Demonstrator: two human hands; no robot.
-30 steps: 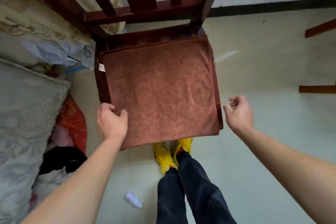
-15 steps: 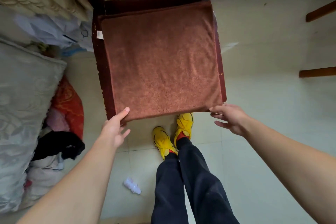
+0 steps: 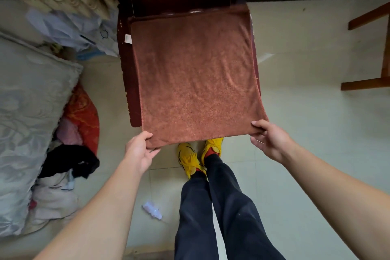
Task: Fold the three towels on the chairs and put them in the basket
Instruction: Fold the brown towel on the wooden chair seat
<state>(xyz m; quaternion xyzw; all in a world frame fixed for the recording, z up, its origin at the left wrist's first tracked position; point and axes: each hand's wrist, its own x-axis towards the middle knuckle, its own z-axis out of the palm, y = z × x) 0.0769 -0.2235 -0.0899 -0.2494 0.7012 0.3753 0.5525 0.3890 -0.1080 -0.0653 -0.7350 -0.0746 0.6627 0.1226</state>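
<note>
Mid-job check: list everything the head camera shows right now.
Rust-brown terry towel: one, brown, spread over the chair seat.
Dark red wooden chair: one, dark red, centre.
Lighter wooden chair frame: one, brown, right edge.
Grey patterned cushion: one, grey, left.
Red patterned cloth: one, red, beside the cushion.
Black garment: one, black, floor at left.
White crumpled plastic piece: one, white, floor, lower centre.
Yellow shoes: two, yellow, below the towel.
Left hand: one, pinches the towel's near left corner.
Right hand: one, pinches its near right corner.
</note>
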